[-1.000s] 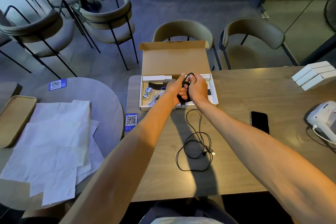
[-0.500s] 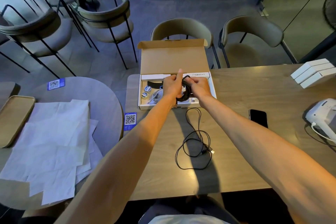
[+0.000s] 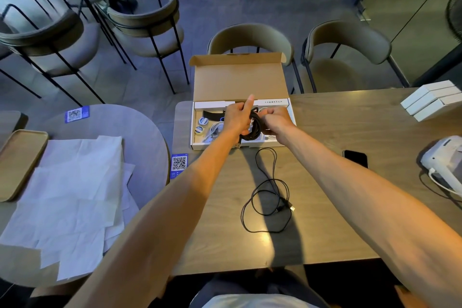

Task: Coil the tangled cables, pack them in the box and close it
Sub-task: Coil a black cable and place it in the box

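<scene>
Black cable (image 3: 253, 130), wound into a tight coil, is held just above the open box (image 3: 240, 80), which is set at the far left corner of the counter (image 3: 350, 130). The coil is gripped by the left hand (image 3: 237, 117), whose forefinger is stuck out straight while the other fingers are curled round the loops. Its right side is clasped by the right hand (image 3: 275, 120); those fingers are curled inward, but their tips are hidden behind the back of the hand. One plug end (image 3: 237, 145) is seen hanging under the left wrist, over the box's front wall. Much of the tray is covered by both hands; only a white cable (image 3: 214, 130) and two round blue-topped items (image 3: 203, 121) can be made out at its left end. A second black cable (image 3: 273, 197) is left in loose loops mid-counter, toward the near edge. A dark phone (image 3: 355, 158) is laid toward the right edge, where a white device (image 3: 445, 157) is cut off by the frame.
</scene>
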